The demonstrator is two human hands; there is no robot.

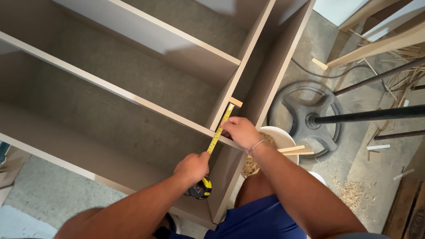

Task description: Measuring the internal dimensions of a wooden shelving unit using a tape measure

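Nearest us are our blue shorts (pixel 261 219) and two bare forearms reaching out. Our left hand (pixel 192 167) is closed around the black-and-yellow tape measure case (pixel 201 189), near the front of the grey cabinet frame (pixel 133 99). The yellow tape blade (pixel 220 129) runs away along a panel edge to a small wooden block (pixel 235 102). Our right hand (pixel 239 131) presses the blade down, fingers curled on it. Right of us sits a white bucket (pixel 283 137) of sawdust.

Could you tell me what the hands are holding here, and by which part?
The left hand grips the tape measure by its black and yellow case. The right hand presses the yellow blade against the cabinet panel's edge, partway along.
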